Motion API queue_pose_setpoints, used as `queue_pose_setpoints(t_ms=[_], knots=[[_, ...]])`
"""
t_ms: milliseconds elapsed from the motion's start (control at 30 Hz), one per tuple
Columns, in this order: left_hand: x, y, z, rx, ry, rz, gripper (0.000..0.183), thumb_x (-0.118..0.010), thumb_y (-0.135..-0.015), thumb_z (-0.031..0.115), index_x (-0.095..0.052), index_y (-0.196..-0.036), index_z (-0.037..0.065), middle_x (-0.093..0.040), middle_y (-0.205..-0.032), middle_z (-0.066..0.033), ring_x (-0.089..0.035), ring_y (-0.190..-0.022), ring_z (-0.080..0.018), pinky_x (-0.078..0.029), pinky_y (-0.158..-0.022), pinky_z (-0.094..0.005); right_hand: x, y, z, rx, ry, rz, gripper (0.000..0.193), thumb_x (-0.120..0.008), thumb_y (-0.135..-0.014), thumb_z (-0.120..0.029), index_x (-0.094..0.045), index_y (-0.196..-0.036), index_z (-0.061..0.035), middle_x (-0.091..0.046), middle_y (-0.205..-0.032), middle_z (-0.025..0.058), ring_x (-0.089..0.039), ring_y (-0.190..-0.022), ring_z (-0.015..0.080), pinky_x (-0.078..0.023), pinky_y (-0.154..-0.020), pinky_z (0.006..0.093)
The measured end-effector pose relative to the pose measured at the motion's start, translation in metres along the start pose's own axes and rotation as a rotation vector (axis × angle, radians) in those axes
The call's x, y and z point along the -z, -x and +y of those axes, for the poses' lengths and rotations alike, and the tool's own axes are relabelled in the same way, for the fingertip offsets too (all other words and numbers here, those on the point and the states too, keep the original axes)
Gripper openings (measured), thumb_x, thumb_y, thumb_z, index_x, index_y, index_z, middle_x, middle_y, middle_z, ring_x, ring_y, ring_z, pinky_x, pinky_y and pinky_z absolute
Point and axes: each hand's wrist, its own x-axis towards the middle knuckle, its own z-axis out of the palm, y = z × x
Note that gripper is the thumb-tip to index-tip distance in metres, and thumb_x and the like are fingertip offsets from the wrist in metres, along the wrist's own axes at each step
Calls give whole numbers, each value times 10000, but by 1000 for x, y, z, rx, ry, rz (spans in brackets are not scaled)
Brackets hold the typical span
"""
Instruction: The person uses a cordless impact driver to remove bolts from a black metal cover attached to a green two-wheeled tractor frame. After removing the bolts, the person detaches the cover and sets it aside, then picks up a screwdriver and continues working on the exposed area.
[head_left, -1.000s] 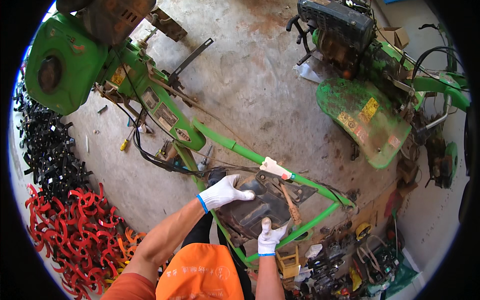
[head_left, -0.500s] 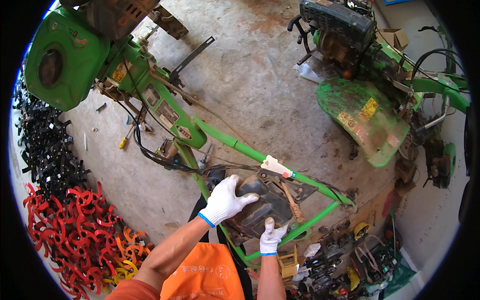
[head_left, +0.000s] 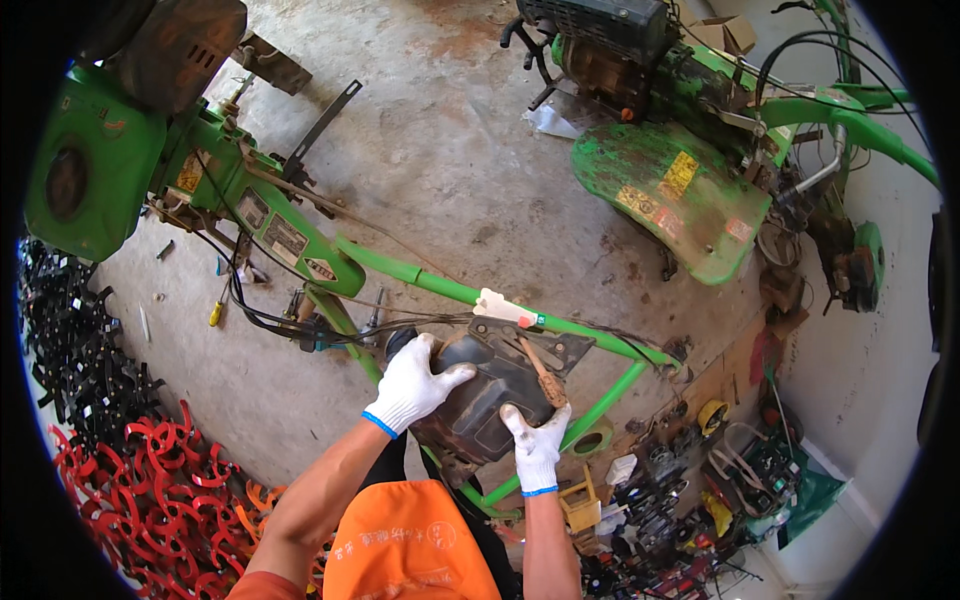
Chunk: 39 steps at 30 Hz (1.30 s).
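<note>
Between my gloved hands is a dark, box-shaped part (head_left: 485,395) with a moulded top, within the green handlebar frame (head_left: 400,268). My left hand (head_left: 412,385) grips its left side, thumb on top and fingers curled over the far edge. My right hand (head_left: 537,445) holds the right side, thumb on top and other fingers partly hidden beyond the edge. A stick-like piece with a brown end (head_left: 545,378) slants across the box's right part. Behind it, a pale tag (head_left: 502,308) hangs at the green tube. The underside of the box is hidden.
A green tiller body (head_left: 260,215) extends to the upper left. Another machine with a dirty green fender (head_left: 680,195) stands upper right. Red curved blades (head_left: 170,500) and black parts (head_left: 70,345) are heaped left. A yellow-handled screwdriver (head_left: 216,312) lies on the floor; assorted tools (head_left: 650,500) crowd the lower right.
The view has shifted, moving the machines leftward in the picture. My right hand has moved farther up the box's right side, closer to the brown-ended piece. Both hands stay on the box.
</note>
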Motion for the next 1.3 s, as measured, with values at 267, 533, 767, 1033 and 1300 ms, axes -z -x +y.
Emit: queue_pose_setpoints(t_ms=[267, 533, 767, 1033, 1300], knots=[[8, 3, -3, -71, -43, -17, 590, -893, -797, 424, -745, -1170, -9, -742, -1102, -226, -713, -1057, -385, -562, -924, -455, 7, -24, 38, 193, -77, -84, 1053, -1029, -650, -201, -376, -1452, -6, -462, -1376, 122, -497, -1248, 237, -465, -1102, 370], [22, -9, -12, 67, 24, -170, 626, -894, -816, 368, -726, -1290, -4, -768, -1178, -214, -755, -1079, -319, -578, -963, -392, 1, -16, 55, 233, -97, -18, 997, -935, -802, -344, -336, -1510, 23, -473, -1418, 162, -493, -1284, 257, -412, -1158, 403], [25, -23, -25, 117, 284, -265, 622, -924, -802, 299, -717, -1293, -22, -795, -1159, -167, -757, -1060, -239, -572, -972, -365, -29, 14, 43, 117, -1, -10, 1122, -863, -897, -312, -116, -1653, 48, -347, -1625, 275, -456, -1432, 343, -357, -1243, 455], [29, -25, -19, 73, 182, -257, 675, -914, -799, 365, -687, -1289, -41, -777, -1156, -213, -755, -1082, -304, -567, -969, -389, -29, 12, 37, 10, -197, -89, 1265, -964, -790, -274, -94, -1681, -50, -449, -1549, 160, -496, -1370, 271, -415, -1204, 435], [16, -37, 15, 39, -1, -214, 745, -730, -930, 592, -670, -1350, -20, -745, -1233, -246, -714, -1177, -360, -542, -1012, -415, -29, 4, 37, -175, -499, -176, 1040, -816, -869, -278, -179, -1648, -18, -509, -1524, 145, -548, -1331, 262, -409, -1209, 411]])
